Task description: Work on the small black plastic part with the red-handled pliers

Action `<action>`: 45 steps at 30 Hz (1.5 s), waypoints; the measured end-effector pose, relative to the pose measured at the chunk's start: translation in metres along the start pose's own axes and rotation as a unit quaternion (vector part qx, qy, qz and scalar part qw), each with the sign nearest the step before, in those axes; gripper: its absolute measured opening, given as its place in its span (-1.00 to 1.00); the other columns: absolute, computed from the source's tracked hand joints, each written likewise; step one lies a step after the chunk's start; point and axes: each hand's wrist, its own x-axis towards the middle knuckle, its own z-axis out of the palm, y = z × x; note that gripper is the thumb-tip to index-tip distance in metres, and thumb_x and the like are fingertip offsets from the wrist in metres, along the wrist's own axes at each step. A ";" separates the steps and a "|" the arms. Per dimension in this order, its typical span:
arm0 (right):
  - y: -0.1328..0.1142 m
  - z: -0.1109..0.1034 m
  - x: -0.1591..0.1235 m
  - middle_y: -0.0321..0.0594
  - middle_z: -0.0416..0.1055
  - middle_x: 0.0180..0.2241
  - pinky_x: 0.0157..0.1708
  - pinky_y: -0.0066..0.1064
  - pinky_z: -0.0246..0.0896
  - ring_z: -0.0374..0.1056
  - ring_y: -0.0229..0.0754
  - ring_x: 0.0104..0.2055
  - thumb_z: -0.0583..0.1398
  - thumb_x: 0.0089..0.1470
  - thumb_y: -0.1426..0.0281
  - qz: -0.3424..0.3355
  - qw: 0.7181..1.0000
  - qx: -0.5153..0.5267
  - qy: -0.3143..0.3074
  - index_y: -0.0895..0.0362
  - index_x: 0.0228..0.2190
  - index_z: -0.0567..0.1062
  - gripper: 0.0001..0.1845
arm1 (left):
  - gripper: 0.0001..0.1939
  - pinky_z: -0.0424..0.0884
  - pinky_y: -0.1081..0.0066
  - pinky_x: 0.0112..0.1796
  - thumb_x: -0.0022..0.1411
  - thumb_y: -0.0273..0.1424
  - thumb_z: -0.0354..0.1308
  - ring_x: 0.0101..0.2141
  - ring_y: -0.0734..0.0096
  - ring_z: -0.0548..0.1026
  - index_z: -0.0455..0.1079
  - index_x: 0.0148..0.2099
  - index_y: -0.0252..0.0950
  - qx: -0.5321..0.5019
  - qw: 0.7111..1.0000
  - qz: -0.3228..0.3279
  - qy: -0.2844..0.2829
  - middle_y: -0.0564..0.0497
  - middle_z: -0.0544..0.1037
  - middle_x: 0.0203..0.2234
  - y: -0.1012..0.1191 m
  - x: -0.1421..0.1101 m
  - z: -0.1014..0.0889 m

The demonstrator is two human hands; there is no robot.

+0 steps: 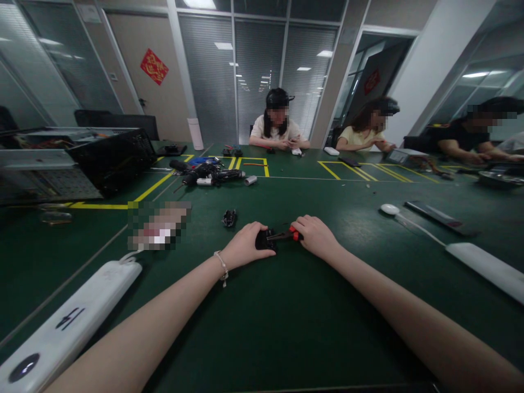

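My left hand [248, 244] grips a small black plastic part [264, 240] between thumb and fingers, low over the green table [311, 316]. From the right, my right hand [314, 234] is wrapped round the red handles of a pair of pliers [291, 234]. The dark jaws of the pliers point left and reach the black part; whether they are clamped on it I cannot tell. Just beyond my left hand lies another small black part [230, 218], apart from both hands.
Tools and batteries [208, 173] lie heaped beyond. An opened computer case [102, 164] stands at the left, a white power strip [73, 322] before it. On the right are a white mouse-like object [389, 209], a dark flat bar [436, 214] and another white strip [487, 265]. Several people sit opposite.
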 end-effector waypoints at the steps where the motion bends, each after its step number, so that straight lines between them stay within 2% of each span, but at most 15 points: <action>1: 0.000 0.000 0.000 -0.15 0.33 -0.30 -0.29 -0.38 0.04 0.18 -0.16 -0.27 0.10 -0.18 0.58 -0.001 1.000 0.000 0.000 0.19 -0.29 0.37 -0.69 | -0.43 0.27 0.23 -0.17 -0.10 -0.10 0.19 -0.16 0.16 0.34 0.21 -0.07 -0.26 -0.001 1.000 -0.002 -0.002 -0.08 0.35 -0.18 0.000 0.000 0.000; 29: -0.002 0.001 0.000 -0.13 0.32 -0.32 -0.31 -0.37 0.05 0.18 -0.16 -0.30 0.06 -0.12 0.57 0.000 0.999 -0.027 0.018 0.20 -0.30 0.38 -0.74 | -0.41 0.27 0.25 -0.16 -0.08 -0.08 0.17 -0.16 0.18 0.33 0.19 -0.05 -0.28 0.015 1.000 0.013 0.000 -0.08 0.34 -0.17 -0.001 0.000 0.001; 45: 0.001 0.004 0.000 -0.14 0.32 -0.30 -0.29 -0.35 0.07 0.19 -0.14 -0.28 0.11 -0.18 0.59 -0.014 1.000 0.006 0.015 0.19 -0.28 0.37 -0.68 | -0.42 0.28 0.23 -0.17 -0.08 -0.09 0.17 -0.15 0.17 0.33 0.19 -0.05 -0.27 0.007 1.000 0.008 -0.004 -0.08 0.34 -0.16 0.000 0.000 0.000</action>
